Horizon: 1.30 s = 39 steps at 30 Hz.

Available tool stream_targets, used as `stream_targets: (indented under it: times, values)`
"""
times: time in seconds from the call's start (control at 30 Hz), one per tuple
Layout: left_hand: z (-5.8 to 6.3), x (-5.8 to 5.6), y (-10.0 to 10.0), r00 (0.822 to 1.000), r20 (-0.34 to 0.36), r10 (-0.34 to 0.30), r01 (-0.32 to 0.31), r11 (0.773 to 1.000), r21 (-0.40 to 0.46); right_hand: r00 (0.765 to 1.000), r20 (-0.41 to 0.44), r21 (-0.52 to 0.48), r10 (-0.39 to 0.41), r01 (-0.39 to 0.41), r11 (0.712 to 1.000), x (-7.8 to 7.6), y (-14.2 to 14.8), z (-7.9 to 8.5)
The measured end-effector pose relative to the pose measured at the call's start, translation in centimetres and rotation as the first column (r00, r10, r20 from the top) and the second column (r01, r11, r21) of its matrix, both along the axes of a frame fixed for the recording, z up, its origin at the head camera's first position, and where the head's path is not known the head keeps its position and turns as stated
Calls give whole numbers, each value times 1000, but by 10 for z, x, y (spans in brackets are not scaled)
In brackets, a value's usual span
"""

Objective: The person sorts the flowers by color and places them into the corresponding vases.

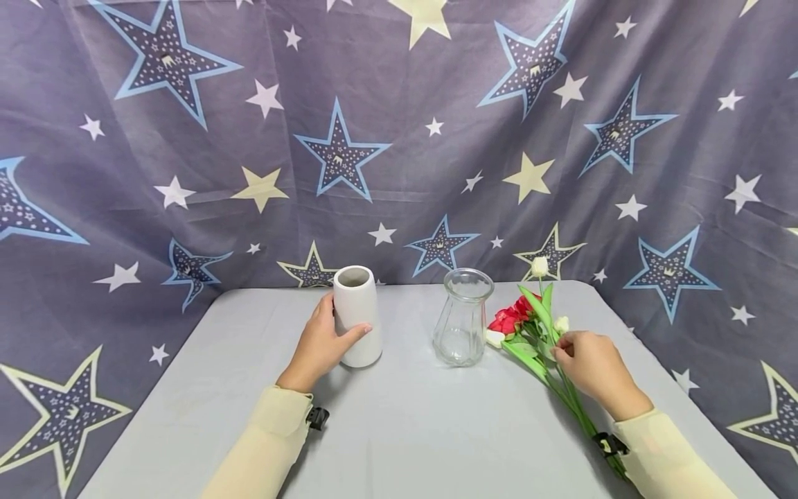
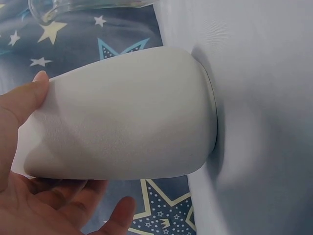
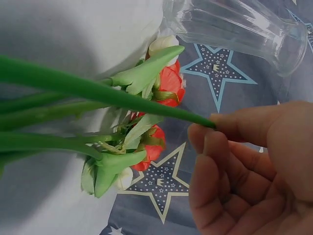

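My left hand (image 1: 319, 350) grips a white vase (image 1: 360, 312) that stands upright, its base right at the table. In the left wrist view the thumb lies on one side of the vase (image 2: 127, 117) and the fingers are on the other. My right hand (image 1: 595, 367) pinches a green stem (image 3: 127, 99) between thumb and fingertips, over a bunch of flowers. The bunch has red blooms (image 1: 508, 319), white tulips (image 1: 539, 267) and green leaves. In the right wrist view, the end of the pinched stem is hidden at the fingertips.
A clear glass vase (image 1: 461, 339) stands between the white vase and the flowers. The grey-white table (image 1: 399, 430) reaches back to a star-patterned curtain (image 1: 399, 118), which also hangs along both sides.
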<state>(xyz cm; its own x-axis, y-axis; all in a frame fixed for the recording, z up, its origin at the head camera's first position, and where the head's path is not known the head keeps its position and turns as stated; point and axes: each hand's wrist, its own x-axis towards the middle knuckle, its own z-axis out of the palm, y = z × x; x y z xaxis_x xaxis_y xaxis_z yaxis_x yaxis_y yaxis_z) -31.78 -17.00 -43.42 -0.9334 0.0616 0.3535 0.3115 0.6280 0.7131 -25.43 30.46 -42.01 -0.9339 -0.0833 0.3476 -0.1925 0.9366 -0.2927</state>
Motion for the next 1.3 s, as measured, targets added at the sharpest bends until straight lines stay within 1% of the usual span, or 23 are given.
stream_targets:
  times: [0.13, 0.37, 0.67, 0.8, 0.9, 1.13, 1.3]
  values:
    - [0, 0, -1, 1000, 8, 4, -4, 1000, -3, 999, -41, -7, -3, 2, 1000, 0, -2, 4]
    - [0, 0, -1, 1000, 21, 6, -6, 1000, 4, 991, -133, -29, 1, -5, 1000, 2, -6, 16]
    - [-2, 0, -1, 1000, 17, 3, -3, 1000, 7, 983, -183, -55, 7, -18, 998, 4, -13, 27]
    - [-1, 0, -1, 1000, 19, 3, -3, 1000, 1, 974, -227, -50, 12, -24, 998, 5, -16, 33]
    - [-1, 1, -2, 1000, 22, 13, -13, 1000, -6, 964, -264, -37, 29, -41, 998, 5, -20, 38]
    - [1, 3, -2, 1000, 11, 29, -28, 998, -51, 947, -319, -37, 38, -53, 998, 5, -27, 45]
    - [0, 3, -2, 1000, 1, 31, -31, 998, -61, 935, -352, -51, 42, -64, 997, 6, -32, 50]
